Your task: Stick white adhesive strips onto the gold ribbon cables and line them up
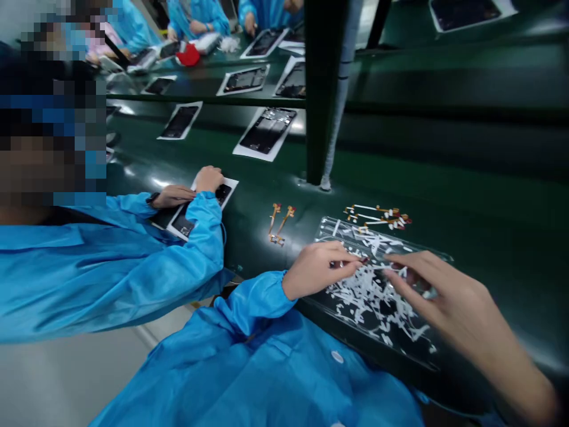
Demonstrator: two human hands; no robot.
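From the head camera, the landmark is a clear plastic sheet (377, 284) lying flat on the dark green desk (489, 225), littered with small white strips (368, 296), probably so they stay in reach and peel off cleanly. The left hand (317, 270) rests on the near-left edge of the sheet, its thumb and forefinger pinched together on what looks like a small part with a reddish tip; the part is too small to make out. The right hand (448, 296) hovers over the right half of the sheet with its fingers spread loosely, holding nothing that I can see, the fingertips close to the left hand's pinch as if to steady the piece.

Just beyond the sheet's far edge lies a cluster of orange-and-white flex cables (377, 216), and left of the sheet two more orange cables (280, 222) lie apart from the rest.

Further left of the sheet, a co-worker's hands (191, 187) in blue sleeves press on a tablet back panel (202, 207). Beyond, more panels on white paper (267, 133) lie in rows along the desk.
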